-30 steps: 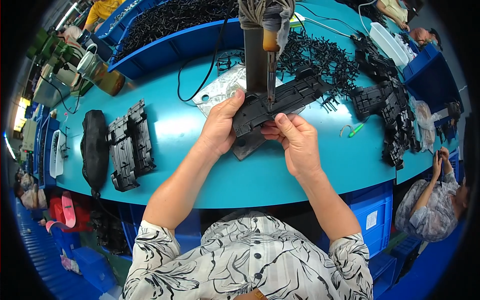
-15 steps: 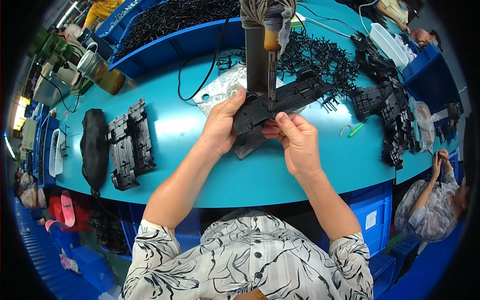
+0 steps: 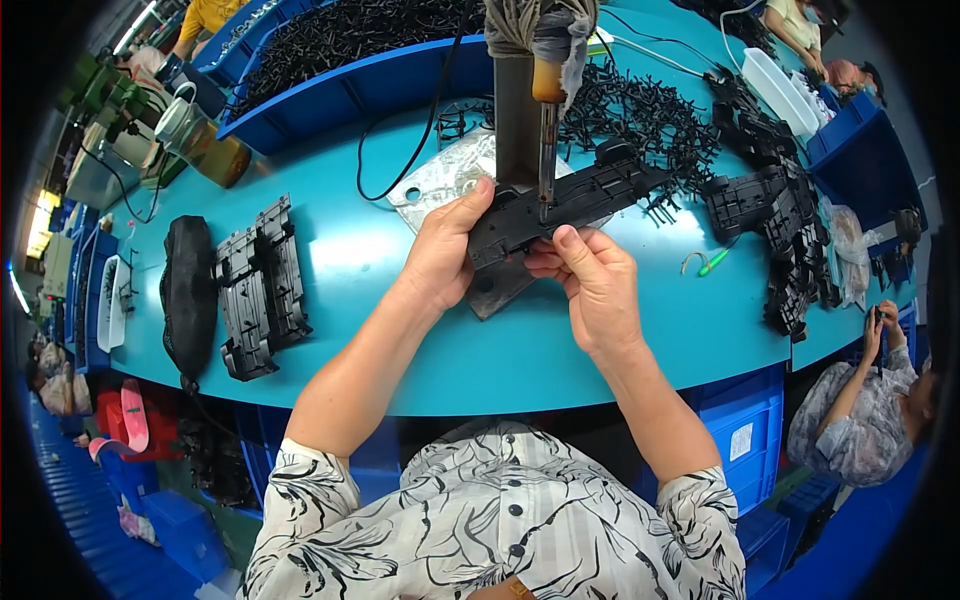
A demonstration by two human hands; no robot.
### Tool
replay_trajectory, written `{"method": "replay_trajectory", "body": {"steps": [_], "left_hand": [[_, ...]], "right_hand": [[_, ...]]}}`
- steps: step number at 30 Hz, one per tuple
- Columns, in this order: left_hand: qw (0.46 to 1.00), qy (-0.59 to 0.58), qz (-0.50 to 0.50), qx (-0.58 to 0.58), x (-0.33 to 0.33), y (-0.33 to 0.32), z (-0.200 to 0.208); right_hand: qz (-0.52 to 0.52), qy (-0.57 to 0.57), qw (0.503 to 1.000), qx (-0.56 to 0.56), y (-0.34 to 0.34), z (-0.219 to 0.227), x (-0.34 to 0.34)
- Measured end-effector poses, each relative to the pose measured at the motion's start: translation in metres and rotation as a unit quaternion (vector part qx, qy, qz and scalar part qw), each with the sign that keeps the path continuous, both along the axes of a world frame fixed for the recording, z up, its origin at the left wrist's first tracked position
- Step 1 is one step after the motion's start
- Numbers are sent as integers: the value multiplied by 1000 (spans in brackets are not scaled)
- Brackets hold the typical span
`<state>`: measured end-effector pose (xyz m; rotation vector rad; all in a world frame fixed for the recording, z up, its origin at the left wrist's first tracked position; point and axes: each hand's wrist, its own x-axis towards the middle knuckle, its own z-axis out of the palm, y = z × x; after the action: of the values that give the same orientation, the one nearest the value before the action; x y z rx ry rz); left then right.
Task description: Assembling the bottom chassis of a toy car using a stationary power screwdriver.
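Observation:
A long black plastic part (image 3: 600, 187) with ribs and clips is held at a slant over a metal base plate (image 3: 425, 188). My left hand (image 3: 447, 240) is closed around its left end, thumb on top. At the near edge my right hand (image 3: 595, 275) is closed in a pinch; whether a small piece also sits between those fingertips is hidden. From above, an upright soldering iron (image 3: 547, 150) with an amber handle reaches down to the part's surface, its tip just beyond my right fingertips. Grey cloth (image 3: 540, 28) wraps its top beside a metal post (image 3: 515, 130).
Small black pieces (image 3: 650, 125) lie heaped behind the part, and more fill a blue bin (image 3: 340, 95). Similar ribbed parts stand at left (image 3: 262, 290) and pile up at right (image 3: 775, 215). A black pouch (image 3: 190, 300), a green-handled tool (image 3: 713, 263) and a black cable (image 3: 430, 130) lie around. Co-workers sit nearby.

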<state>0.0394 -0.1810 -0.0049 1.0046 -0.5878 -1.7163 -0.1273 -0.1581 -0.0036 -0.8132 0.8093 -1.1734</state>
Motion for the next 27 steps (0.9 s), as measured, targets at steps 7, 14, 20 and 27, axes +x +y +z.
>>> {"method": "replay_trajectory", "body": {"steps": [7,14,20,27], "left_hand": [[1000,-4,2,11,1,0,1],[1000,-3,4,18,1,-1,3],[1000,3,-8,7,0,2,4],[998,-45,-34,8,-13,37,11]], "right_hand": [[1,-2,1000,0,-1,-1,1],[7,-1,1000,1,-3,-1,-1],[25,-9,999,23,2,-1,-9],[36,-1,993,110,35,0,-36]]}}
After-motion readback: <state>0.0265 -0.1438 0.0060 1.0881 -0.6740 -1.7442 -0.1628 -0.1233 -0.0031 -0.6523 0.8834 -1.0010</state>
